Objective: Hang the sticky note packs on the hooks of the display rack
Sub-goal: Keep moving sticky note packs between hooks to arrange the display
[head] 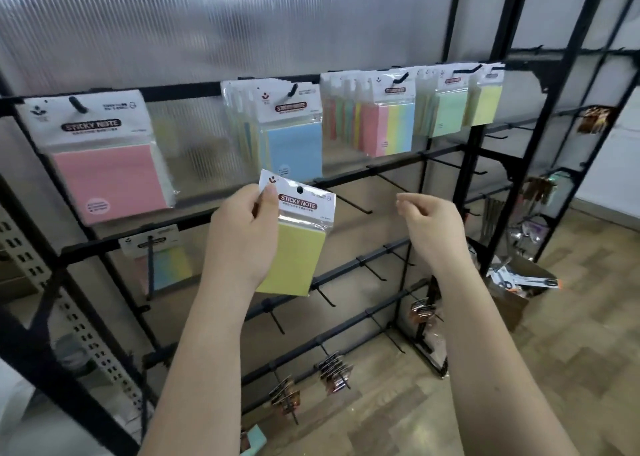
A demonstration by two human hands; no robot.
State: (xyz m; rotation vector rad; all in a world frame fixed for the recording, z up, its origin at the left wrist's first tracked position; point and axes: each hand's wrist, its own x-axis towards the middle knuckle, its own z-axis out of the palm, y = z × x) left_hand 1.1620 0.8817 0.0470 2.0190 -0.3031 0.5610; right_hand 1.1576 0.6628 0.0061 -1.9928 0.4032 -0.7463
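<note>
My left hand [242, 227] pinches the top left corner of a yellow-green sticky note pack [294, 254], held up in front of the black display rack [346, 175]. My right hand [429, 223] hovers to the right of the pack with loosely curled fingers, holding nothing. On the top bar hang a pink pack [110, 175], blue packs [294, 140], multicolour packs [388, 123], a green pack [446, 109] and a yellow pack [485, 102]. One multicolour pack [169, 261] hangs lower left. Bare hooks [356, 202] jut out just behind the held pack.
Lower bars carry small dark packets [336, 372] and several bare hooks. A cardboard box [519, 289] with goods stands on the wooden floor at right. A second black rack [568, 185] with hanging items stands further right. A perforated metal upright [79, 331] leans at left.
</note>
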